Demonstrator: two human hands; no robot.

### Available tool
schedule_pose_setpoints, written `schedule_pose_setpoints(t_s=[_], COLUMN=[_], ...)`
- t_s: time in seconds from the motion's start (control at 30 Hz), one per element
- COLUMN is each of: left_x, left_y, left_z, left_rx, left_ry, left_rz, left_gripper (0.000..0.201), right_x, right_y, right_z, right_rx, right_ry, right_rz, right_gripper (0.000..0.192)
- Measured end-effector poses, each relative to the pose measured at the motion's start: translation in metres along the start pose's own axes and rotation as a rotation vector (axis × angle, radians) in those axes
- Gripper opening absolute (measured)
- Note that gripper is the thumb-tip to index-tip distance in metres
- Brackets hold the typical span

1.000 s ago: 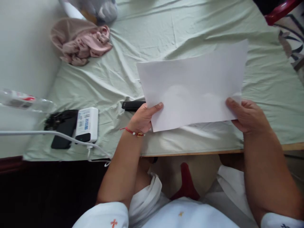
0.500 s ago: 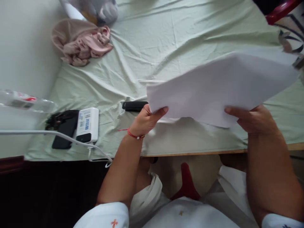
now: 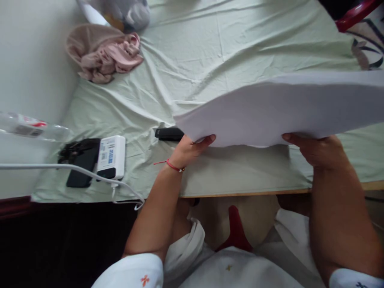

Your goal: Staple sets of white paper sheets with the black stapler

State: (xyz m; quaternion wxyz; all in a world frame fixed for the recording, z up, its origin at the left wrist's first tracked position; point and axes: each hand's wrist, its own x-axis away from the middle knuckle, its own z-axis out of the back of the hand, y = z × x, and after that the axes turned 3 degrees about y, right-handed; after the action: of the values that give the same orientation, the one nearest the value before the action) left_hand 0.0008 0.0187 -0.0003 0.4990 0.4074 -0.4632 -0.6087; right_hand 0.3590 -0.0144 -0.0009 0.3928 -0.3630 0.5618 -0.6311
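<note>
A large white sheet of paper [image 3: 258, 112] hangs above the cloth, bowed along its length, its right end reaching the view's edge. Whether it is one sheet or more I cannot tell. My left hand [image 3: 192, 151] pinches its near left edge, thumb on top and fingers hidden underneath. Further right, my right hand [image 3: 319, 150] grips the same near edge, thumb uppermost. Just beyond my left hand lies a black stapler-like object [image 3: 169, 134], partly covered by hand and paper.
Pale green cloth [image 3: 186, 52] covers the table. On the left are a white power bank [image 3: 111, 157] with a white cable [image 3: 76, 171], a black phone [image 3: 80, 170], and a clear plastic bottle [image 3: 33, 127]. Crumpled pink fabric [image 3: 111, 56] sits at the back left.
The paper has flattened and tilted: its left corner shifted left, and its right end swung further right and nearer. Both hands stay close to where they were, still gripping it.
</note>
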Motion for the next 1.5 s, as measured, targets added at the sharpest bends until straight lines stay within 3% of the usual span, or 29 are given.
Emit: schedule_pose_setpoints(t_s=[0.1,0.3,0.4,0.5,0.67,0.87,1.0,1.2,1.33,1.5], left_x=[0.001,0.003,0.002,0.0,-0.002,-0.001,0.0,0.007,0.012,0.013], left_y=[-0.001,-0.002,0.001,0.002,-0.001,-0.004,-0.001,0.006,0.008,0.005], left_z=[0.0,0.001,0.0,0.0,0.0,-0.003,-0.003,0.002,0.0,0.001], left_rx=[0.094,0.411,0.472,0.494,0.468,0.444,0.401,0.176,0.176,0.278], left_ry=[-0.036,-0.057,-0.02,0.043,0.081,0.051,0.038,-0.025,-0.09,-0.084], left_rz=[0.048,0.321,0.409,0.463,0.47,0.448,0.407,0.285,0.309,0.402], left_gripper=[0.046,0.053,0.053,0.054,0.05,0.06,0.06,0.066,0.057,0.056], right_x=[-0.001,-0.001,-0.001,0.0,0.001,-0.003,-0.005,-0.01,-0.011,-0.009], right_y=[-0.002,-0.003,-0.005,-0.008,-0.01,-0.002,0.0,-0.001,-0.002,-0.006], right_z=[0.001,-0.002,-0.002,0.001,0.003,0.002,0.002,-0.002,-0.003,-0.005], right_rx=[-0.02,-0.084,-0.058,-0.046,0.019,-0.039,-0.046,-0.056,-0.037,-0.036], right_ry=[0.014,0.006,-0.003,-0.098,-0.298,-0.156,-0.161,-0.065,-0.056,-0.071], right_rz=[-0.064,-0.155,-0.226,-0.333,-0.399,-0.281,-0.318,-0.356,-0.377,-0.34], right_gripper=[0.053,0.057,0.057,0.055,0.052,0.045,0.046,0.055,0.059,0.057])
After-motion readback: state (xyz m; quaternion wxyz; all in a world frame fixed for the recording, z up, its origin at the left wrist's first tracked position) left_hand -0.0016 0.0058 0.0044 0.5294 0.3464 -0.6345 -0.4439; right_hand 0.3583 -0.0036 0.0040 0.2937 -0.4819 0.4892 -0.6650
